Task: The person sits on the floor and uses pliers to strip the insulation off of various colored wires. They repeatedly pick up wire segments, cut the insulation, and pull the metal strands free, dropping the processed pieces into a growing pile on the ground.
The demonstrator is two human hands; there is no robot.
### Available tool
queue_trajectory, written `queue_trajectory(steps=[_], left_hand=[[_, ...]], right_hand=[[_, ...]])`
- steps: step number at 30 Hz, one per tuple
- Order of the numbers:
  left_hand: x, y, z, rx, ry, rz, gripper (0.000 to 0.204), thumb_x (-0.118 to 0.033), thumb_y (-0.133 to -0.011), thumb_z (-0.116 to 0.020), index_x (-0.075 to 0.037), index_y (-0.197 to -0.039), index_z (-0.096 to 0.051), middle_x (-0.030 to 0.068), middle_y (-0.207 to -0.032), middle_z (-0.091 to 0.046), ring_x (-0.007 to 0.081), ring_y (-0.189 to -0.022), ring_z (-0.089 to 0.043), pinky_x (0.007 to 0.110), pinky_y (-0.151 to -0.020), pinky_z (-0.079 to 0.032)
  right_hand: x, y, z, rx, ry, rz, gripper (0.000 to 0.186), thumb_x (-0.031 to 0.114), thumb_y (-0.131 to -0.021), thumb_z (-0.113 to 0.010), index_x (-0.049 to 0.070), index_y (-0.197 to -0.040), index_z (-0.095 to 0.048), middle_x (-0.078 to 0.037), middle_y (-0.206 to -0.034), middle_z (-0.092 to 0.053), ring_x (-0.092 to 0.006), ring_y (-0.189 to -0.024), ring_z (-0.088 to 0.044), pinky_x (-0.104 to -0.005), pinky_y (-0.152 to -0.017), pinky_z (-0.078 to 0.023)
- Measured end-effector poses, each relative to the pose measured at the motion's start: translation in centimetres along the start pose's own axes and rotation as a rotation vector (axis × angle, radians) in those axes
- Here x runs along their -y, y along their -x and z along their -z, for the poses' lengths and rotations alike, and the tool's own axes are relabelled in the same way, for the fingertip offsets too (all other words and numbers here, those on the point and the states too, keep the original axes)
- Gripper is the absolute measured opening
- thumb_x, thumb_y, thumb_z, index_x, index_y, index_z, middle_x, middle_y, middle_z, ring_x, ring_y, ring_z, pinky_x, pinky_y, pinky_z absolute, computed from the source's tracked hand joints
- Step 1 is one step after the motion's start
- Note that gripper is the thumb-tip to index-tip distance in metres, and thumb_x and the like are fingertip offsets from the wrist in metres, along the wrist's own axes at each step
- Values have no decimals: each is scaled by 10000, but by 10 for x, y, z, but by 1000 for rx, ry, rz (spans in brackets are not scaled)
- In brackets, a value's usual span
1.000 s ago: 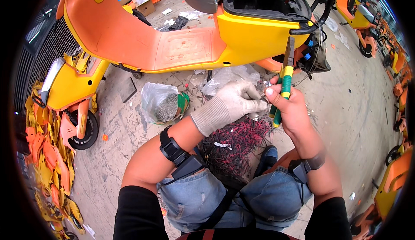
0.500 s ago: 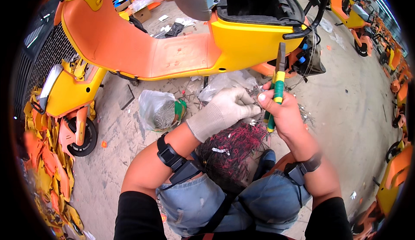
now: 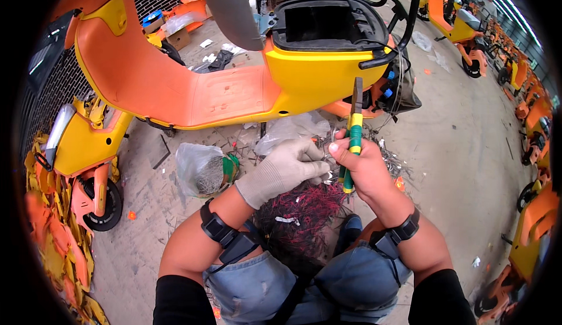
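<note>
Green-and-yellow pliers [image 3: 355, 133], one pair, rest in one bare right hand [image 3: 369, 166]

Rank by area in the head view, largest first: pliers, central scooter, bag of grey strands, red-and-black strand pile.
Central scooter
Red-and-black strand pile
Bag of grey strands
Pliers

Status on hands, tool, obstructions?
Right hand grips green-and-yellow pliers, jaws pointing away. Gloved left hand close by; anything pinched there unclear. Pile of red and black strands below; scooter stands beyond.
</note>
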State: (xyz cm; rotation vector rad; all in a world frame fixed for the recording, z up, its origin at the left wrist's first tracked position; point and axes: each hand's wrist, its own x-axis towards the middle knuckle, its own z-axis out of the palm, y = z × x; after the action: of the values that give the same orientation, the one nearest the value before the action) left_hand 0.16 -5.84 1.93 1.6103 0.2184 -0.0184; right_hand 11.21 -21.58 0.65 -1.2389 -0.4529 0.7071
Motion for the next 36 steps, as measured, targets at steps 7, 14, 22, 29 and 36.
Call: queue_trajectory(steps=[7, 14, 22, 29, 36], left_hand=[[-14, 1, -1, 66, -127, -11, 131, -154, -975, -608, -26, -957, -629, 48, -777, -652, 113, -700, -607, 258, -638, -488], [-5, 4, -1, -15, 39, -33, 149, -158, -976, -606, -13, -946, -617, 88, -837, -682, 126, -760, -649, 258, -708, -528], [-6, 1, 3, 68, -116, 29, 199, -177, -995, -575, 1, -1061, -634, 77, -858, -687, 100, -692, -599, 243, -637, -488], [6, -1, 2, 14, 36, -28, 196, -181, -1000, -580, -11, -1083, -633, 72, -886, -694, 101, -699, -609, 241, -612, -491], [0, -3, 3, 76, -25, 26, 168, -166, -987, -600, -16, -1055, -636, 85, -861, -696, 102, -711, -617, 247, -619, -506]], right_hand=[[5, 0, 3, -15, -31, -52, 178, 99, -888, -737, -7, -990, -639, -39, -1060, -574, -105, -887, -567, -260, -794, -460], [0, -1, 2, -25, -10, -4, 130, 86, -890, -734, -6, -940, -658, -44, -1040, -581, -99, -798, -579, -239, -727, -482], [4, -1, -1, -55, -16, -32, 177, 94, -894, -734, -10, -979, -618, -11, -843, -590, -98, -750, -579, -249, -721, -494], [3, -2, 2, -58, -14, -36, 186, 128, -887, -742, 22, -989, -629, -11, -945, -579, -100, -783, -558, -261, -731, -472], [-3, -5, 8, -86, 11, -27, 193, 173, -874, -763, 39, -974, -667, -12, -986, -584, -121, -791, -558, -276, -745, -470]])
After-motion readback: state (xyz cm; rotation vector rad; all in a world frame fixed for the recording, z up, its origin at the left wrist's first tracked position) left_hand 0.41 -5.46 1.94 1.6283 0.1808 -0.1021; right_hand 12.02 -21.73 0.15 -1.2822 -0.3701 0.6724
